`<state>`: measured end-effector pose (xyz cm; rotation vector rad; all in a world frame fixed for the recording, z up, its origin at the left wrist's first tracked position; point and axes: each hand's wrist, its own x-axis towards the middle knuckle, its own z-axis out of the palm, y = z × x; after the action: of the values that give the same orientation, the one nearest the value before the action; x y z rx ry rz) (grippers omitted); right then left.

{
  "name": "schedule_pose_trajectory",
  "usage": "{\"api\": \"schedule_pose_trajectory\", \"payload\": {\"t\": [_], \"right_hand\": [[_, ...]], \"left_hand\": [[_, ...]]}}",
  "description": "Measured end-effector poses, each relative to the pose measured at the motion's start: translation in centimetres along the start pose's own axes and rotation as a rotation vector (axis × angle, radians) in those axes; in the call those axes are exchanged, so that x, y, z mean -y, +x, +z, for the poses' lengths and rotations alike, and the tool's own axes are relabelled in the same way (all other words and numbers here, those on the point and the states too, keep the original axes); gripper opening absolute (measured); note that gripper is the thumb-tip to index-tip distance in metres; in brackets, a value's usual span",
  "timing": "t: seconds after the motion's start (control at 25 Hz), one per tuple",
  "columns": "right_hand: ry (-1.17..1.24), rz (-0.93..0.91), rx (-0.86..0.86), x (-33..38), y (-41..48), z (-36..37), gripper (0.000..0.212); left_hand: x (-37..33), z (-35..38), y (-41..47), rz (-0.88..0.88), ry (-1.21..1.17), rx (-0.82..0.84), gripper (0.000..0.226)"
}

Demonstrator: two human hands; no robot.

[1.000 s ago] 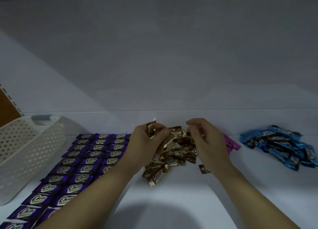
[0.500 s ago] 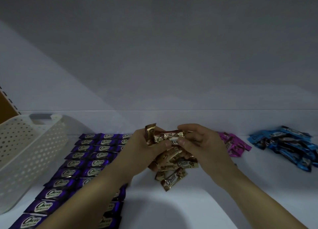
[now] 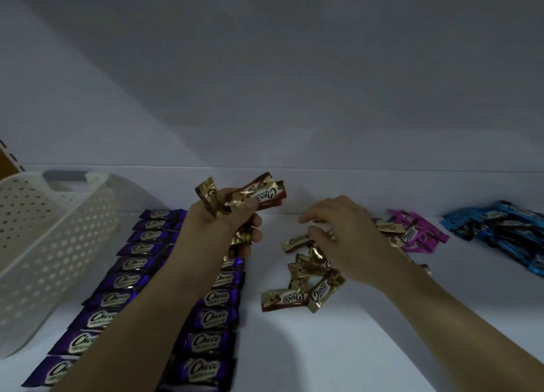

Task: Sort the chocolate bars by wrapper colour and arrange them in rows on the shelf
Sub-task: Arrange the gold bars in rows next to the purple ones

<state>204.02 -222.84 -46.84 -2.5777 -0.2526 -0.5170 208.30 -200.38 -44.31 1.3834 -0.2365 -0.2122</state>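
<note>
Gold bundle (image 3: 259, 198): several gold-wrapped bars, fanned out and raised above the shelf at centre-left, clear of the loose heap.
Left grip (image 3: 223, 226): closed around the gold bundle, thumb pressed across the top bar. Half a second ago it met the other hand over the heap; now it has drawn up and to the left with the bars.
Right grip (image 3: 341, 238): has parted from the left and dropped onto the gold pile. Its fingers are bent over a bar, but I cannot tell whether it pinches one.
Gold pile (image 3: 306, 276): loose and criss-crossed at the centre of the shelf, partly under the right grip.
Purple rows (image 3: 138, 274): neat columns on the left, partly hidden by the left forearm; this colour looks finished.
Pink pile (image 3: 412, 232): a heap at far right, not yet in rows.
Blue pile (image 3: 500, 229): a heap further right, also not in rows.
Basket (image 3: 44, 244): white, perforated, far left.
Shelf (image 3: 294, 356): a bare strip just right of the purple rows.
Meaning: probably gathering, with the left storing while the right feeds it; gold rows are not begun.
</note>
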Motion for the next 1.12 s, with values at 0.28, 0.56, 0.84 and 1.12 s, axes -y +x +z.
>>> {"api": "schedule_pose_trajectory", "payload": {"t": [0.28,0.56,0.84,1.12], "right_hand": [[-0.245,0.021,0.260,0.3,1.3,0.0,0.023],[0.193,0.203,0.235,0.6,3.8,0.3,0.011],[-0.194,-0.055,-0.052,-0.4,2.8,4.6,0.014],[-0.172,-0.115,0.153,0.6,2.6,5.2,0.037]], "left_hand": [[-0.6,-1.5,-0.3,-0.026,-0.097,0.007,0.019],[-0.8,-3.3,0.0,-0.061,-0.125,0.001,0.019],[-0.4,-4.1,0.3,-0.105,-0.134,-0.018,0.021],[1.3,-5.1,1.7,-0.115,-0.068,-0.062,0.036]]}}
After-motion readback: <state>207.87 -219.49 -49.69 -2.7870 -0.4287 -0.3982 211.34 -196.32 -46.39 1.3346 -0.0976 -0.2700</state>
